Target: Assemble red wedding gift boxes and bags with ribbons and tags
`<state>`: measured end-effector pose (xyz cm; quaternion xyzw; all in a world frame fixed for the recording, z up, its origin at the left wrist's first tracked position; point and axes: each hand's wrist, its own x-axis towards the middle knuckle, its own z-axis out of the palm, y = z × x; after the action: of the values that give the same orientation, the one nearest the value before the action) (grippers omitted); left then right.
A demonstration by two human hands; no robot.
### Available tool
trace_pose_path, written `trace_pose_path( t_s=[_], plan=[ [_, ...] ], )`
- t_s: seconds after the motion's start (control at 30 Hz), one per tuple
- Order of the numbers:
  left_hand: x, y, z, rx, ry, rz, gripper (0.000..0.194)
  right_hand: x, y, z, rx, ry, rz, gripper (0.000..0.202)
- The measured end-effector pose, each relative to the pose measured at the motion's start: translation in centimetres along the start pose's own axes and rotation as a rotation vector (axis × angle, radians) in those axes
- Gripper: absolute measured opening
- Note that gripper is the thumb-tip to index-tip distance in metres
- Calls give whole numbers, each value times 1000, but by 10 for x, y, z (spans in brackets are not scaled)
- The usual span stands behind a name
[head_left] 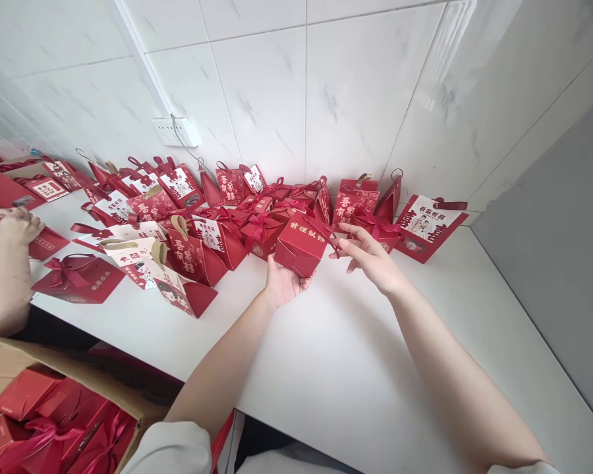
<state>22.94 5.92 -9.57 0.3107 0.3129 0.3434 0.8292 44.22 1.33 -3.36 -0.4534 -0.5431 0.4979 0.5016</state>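
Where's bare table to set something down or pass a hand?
White tabletop is bare right of the right forearm, up to the grey panel, and between both forearms. Smaller patch: left of the left forearm, short of the red-and-white paper gift packages. Crowded: along the white tiled wall, and inside the brown cardboard carton.

This seems to be a small packing workspace: dozens of red paper gift boxes with ribbon bows (259,232) crowd a long, smooth white table (326,342). Behind the table is a white marble-patterned tiled wall (356,85) with a white multi-socket power outlet (175,132); beside its near left edge sits an open brown cardboard carton (86,375) of more boxes.
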Motion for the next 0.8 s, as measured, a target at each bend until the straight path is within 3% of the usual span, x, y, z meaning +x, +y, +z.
trace_pose_path(
  t_s=[0.23, 0.43, 0.8],
  plan=[
    [0, 3, -1, -36, -12, -79, 102, -2, -1, -3, -57, -51, 5, 57],
    [-7, 4, 11, 53, -150, -81, 96, -3, 9, 2, -319, -52, -45, 79],
    [-6, -5, 18, 75, -109, -42, 100, 1, 19, 1, -419, -1, -40, 72]
  ],
)
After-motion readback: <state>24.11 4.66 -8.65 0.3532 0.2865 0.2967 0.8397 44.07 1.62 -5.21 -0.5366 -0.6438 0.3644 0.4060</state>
